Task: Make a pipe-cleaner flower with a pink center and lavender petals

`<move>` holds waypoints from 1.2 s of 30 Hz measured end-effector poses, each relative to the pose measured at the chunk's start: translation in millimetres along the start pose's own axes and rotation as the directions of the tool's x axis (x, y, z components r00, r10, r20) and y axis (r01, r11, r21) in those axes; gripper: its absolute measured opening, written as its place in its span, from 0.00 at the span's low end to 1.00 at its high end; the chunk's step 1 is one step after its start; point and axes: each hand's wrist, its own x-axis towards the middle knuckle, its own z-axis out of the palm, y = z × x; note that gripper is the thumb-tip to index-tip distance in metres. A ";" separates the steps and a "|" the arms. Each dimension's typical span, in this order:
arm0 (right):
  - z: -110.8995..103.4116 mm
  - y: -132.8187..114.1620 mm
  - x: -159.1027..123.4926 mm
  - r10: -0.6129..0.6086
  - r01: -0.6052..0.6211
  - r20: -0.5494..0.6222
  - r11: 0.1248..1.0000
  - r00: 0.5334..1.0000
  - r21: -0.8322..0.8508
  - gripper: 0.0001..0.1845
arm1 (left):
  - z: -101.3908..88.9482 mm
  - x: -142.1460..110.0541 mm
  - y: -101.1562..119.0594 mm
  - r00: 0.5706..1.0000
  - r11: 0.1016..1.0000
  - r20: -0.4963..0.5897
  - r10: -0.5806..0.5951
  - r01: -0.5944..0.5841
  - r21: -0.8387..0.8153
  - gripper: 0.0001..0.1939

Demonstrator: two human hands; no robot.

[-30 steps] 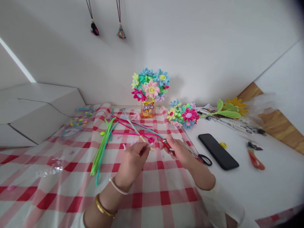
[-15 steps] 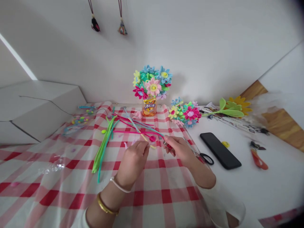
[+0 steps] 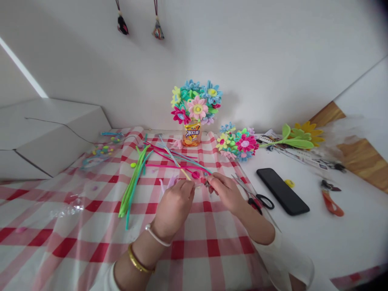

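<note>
My left hand (image 3: 176, 202) is closed in a pinch above the checked cloth. A small pale tip shows at its fingers, but I cannot make out what it belongs to. Close by on the right, my right hand (image 3: 226, 192) grips what looks like a small red lighter (image 3: 207, 184), its metal end pointing toward the left fingers. Just beyond the hands lie pink pipe cleaners (image 3: 169, 165), with a blue-and-yellow one (image 3: 172, 155) across them. A round pink piece (image 3: 195, 174) sits behind the gap between the hands. Lilac pieces (image 3: 170, 182) lie behind the left hand.
Green pipe cleaners (image 3: 133, 182) lie left. A drink container (image 3: 192, 135) of fluffy flowers stands at the back, another flower bunch (image 3: 238, 143) beside it. Scissors (image 3: 253, 194) and a phone (image 3: 282, 191) are right, a yellow flower (image 3: 307, 133) behind. A white box (image 3: 54, 135) stands left.
The hands have come closer together, and the metal end of the lighter is now near the left fingertips. The view has shifted slightly, and more of the scissors shows.
</note>
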 end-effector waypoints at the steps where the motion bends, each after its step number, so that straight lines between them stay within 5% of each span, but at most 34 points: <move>1: 0.1 -0.4 0.0 -0.002 0.002 0.008 1.000 1.000 0.000 0.16 | -0.1 0.2 -0.1 1.000 1.000 -0.005 -0.001 0.001 0.003 0.06; 25: 0.6 2.1 0.8 0.028 -0.030 0.025 0.997 0.999 0.065 0.16 | -1.3 0.8 0.2 1.000 1.000 -0.017 0.008 -0.008 0.020 0.06; 31: -5.7 -2.2 -3.3 -0.078 0.062 -0.087 0.983 0.993 -0.174 0.19 | -1.2 0.9 0.2 0.999 0.999 -0.032 0.006 -0.005 0.037 0.06; 36: -6.2 -5.2 -6.4 -0.203 0.156 -0.066 0.891 0.977 -0.427 0.15 | -1.6 -0.5 2.1 1.000 0.998 0.012 0.021 -0.021 0.065 0.06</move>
